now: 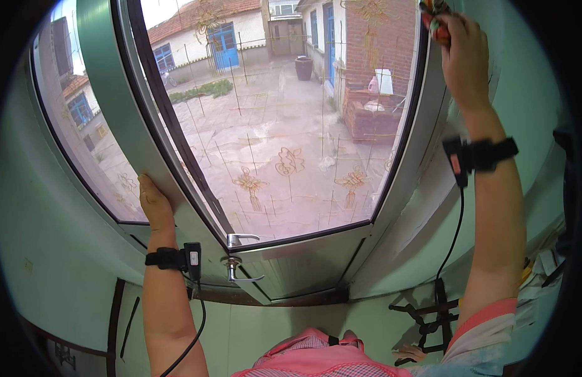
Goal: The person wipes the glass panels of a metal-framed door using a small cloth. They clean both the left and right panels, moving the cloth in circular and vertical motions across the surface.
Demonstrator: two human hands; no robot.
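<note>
My left hand rests against the metal frame of a glazed door, its fingertips at the frame's left edge; it holds no visible object. My right hand, raised at the top right, grips a bunched red and multicoloured cloth beside the upper right part of the door surround. Part of that cloth is cut off by the picture's top. Between my arms stands the door's glass pane with gold knot patterns. Below it is a chrome lever handle, and another handle shows through the glass.
Black straps with small boxes and cables circle both wrists. A dark metal rack stands on the floor at the lower right, near hanging or piled cloth. A thin dark rod is at the lower left. Beyond the glass lies a paved yard.
</note>
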